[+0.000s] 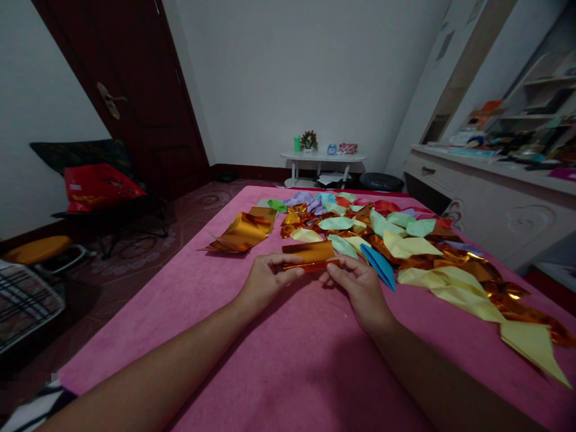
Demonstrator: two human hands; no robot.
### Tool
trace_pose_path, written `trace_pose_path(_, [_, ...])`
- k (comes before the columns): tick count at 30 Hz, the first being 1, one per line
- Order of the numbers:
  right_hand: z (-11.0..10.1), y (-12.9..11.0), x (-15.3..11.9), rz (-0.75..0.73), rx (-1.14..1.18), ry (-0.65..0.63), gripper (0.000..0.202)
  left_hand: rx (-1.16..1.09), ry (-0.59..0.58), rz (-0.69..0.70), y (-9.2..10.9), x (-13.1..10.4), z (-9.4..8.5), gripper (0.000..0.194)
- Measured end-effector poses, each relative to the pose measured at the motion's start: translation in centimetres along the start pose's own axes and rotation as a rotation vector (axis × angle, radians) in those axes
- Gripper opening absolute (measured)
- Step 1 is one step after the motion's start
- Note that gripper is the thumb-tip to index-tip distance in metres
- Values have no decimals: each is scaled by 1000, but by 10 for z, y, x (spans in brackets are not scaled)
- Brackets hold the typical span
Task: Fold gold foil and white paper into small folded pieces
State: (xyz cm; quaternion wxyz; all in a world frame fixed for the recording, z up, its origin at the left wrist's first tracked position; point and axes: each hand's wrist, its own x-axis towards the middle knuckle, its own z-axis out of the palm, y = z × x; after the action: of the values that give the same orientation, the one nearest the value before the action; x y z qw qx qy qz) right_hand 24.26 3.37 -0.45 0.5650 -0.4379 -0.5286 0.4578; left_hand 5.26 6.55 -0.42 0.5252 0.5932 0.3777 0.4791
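Observation:
Both hands hold one gold foil sheet (309, 252) above the pink cloth (279, 348), its near edge folded into a narrow strip. My left hand (267, 279) pinches the left end between thumb and fingers. At the right end, my right hand (357, 285) pinches the strip, with its lower fingers curled beneath. Just right of the sheet lies a folded blue paper (379, 267). Beyond it spreads a pile of folded papers in yellow (409, 246), pale green (336, 223), purple, red and shiny gold. A stack of gold foil sheets (245, 231) rests at the back left.
Left of the cloth-covered surface stand a folding chair with a red bag (101, 187) and a stool with an orange seat (36, 249). A small white table (321, 157) is by the far wall. A white cabinet (495, 180) holding many items lines the right side.

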Motion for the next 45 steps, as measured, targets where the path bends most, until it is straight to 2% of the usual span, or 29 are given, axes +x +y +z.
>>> trace_pose_path(9, [-1,5,1,16,70,-12,29,101,39,115,4,0,-1,29])
trace_pose_path(13, [-3,7,3,-55,-25,33,28,58,3,77,12,-4,2,35])
trace_pose_path(16, [-1,5,3,-7,-22,35,19,32,10,45,13,-4,4,31])
trace_pose_path(20, [3,1,2,29,118,19,30,-21,31,59,5,-1,4,30])
trace_pose_path(25, [6,0,2,16,125,14,37,-14,41,82,-2,2,2,31])
trace_pose_path(30, [8,-1,1,27,101,-9,40,-25,15,68,2,-1,4,39])
trace_pose_path(34, [10,-2,0,54,65,-14,41,94,-15,93,8,-6,7,39])
trace_pose_path(37, [10,-2,0,41,37,6,39,93,-14,18,11,-8,10,32])
trace_pose_path(40, [9,-3,-1,27,47,58,36,20,16,-56,11,-6,11,33])
trace_pose_path(45, [9,-7,-2,10,12,145,37,-63,70,23,10,-1,8,34])
